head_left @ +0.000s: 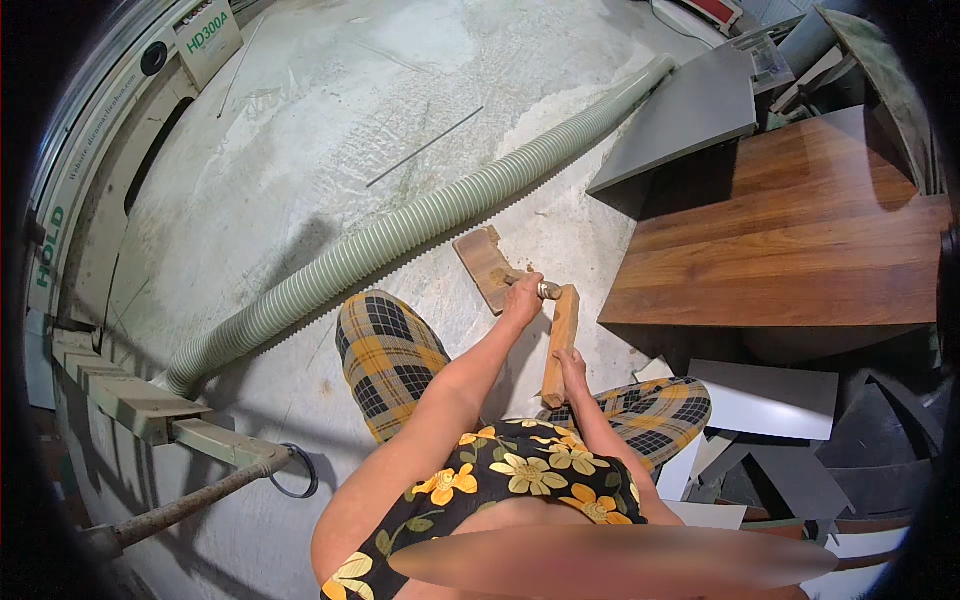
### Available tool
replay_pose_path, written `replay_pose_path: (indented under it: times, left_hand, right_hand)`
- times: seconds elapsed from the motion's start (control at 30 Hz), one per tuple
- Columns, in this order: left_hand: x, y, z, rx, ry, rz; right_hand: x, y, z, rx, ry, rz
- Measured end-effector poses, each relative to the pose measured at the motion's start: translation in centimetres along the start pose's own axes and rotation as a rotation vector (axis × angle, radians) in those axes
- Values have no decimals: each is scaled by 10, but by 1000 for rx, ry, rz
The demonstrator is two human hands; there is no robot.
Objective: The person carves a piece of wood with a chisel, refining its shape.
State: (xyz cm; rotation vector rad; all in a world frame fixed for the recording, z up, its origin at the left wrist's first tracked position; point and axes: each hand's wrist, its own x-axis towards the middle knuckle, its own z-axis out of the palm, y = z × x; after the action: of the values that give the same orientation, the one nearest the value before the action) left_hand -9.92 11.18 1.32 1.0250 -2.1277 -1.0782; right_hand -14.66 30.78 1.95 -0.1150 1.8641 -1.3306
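Left hand clasping the tool by the wooden board's right edge, right hand gripping the bar: strike squarely, I'd say.

Hose cuts across the floor, far side of the wood block, machine way left, panels off right.

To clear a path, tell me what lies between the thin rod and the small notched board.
In the head view, the ribbed hose runs between the thin rod and the notched board.
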Motion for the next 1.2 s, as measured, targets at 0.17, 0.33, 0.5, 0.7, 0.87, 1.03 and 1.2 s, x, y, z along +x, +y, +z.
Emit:
replay_pose_path:
  times: [0.17, 0.33, 0.5, 0.7, 0.87, 1.03, 1.2]
  left_hand:
    - [0, 2, -1, 7, -32, -31]
    - [3, 7, -7, 33, -44, -38]
    - [0, 6, -2, -15, 29, -5]
    - [-2, -10, 9, -32, 114, -3]
    - [-2, 7, 2, -1, 38, 119]
    - [1, 7, -3, 15, 31, 85]
    - [-4, 24, 7, 10, -8, 148]
  right_hand:
    - [-7, -9, 2, -10, 10, 31]
    - [-5, -10, 2, 8, -3, 13]
    - [-11, -14, 5, 37, 6, 3]
    - [-10, -9, 2, 24, 13, 10]
    - [2, 5, -7, 25, 35, -84]
    - [0, -19, 0, -102, 28, -218]
    - [-4, -32, -1, -68, 109, -366]
